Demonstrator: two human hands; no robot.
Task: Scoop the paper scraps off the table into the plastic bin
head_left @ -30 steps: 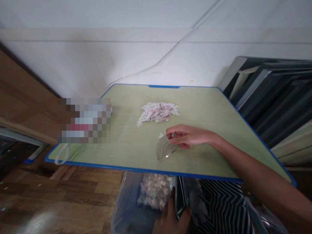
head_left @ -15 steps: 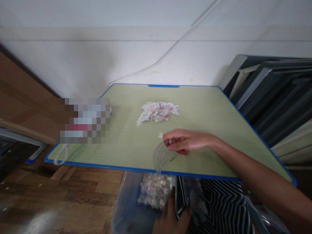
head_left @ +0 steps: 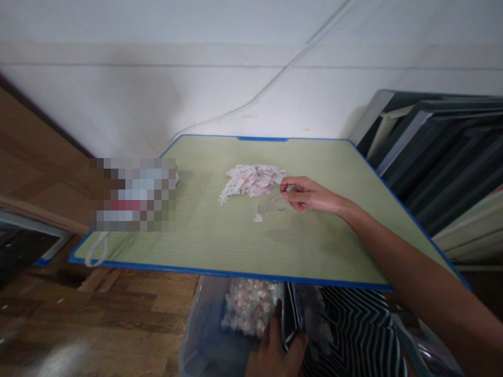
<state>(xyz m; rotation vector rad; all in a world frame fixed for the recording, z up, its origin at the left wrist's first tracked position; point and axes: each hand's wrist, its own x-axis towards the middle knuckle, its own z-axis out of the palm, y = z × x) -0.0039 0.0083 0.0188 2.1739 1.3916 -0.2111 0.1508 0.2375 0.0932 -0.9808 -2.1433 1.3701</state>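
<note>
My right hand [head_left: 301, 193] pinches a clear plastic protractor [head_left: 271, 201] over the table, its curved edge pointing left. The protractor is close to the near right side of a pile of white and pink paper scraps [head_left: 251, 180]. One loose scrap [head_left: 258, 218] lies just below it on the tabletop. Under the table's front edge, my left hand [head_left: 277, 343] grips the right rim of a translucent plastic bin [head_left: 192, 324], thumb on one side and fingers on the other. Inside the bin sits a heap of pale, shiny wrapped pieces [head_left: 249, 306], which I cannot make out exactly.
The light green table [head_left: 188, 238] has a blue edge. A blurred-out item [head_left: 137, 196] with a white loop lies at its left. Cardboard [head_left: 35, 157] stands further left, and dark flat panels [head_left: 444, 152] lean at the right. Striped cloth [head_left: 353, 324] is beside the bin.
My right hand has moved up and away from the table's front edge, carrying the protractor toward the paper pile. My left hand stays on the bin rim.
</note>
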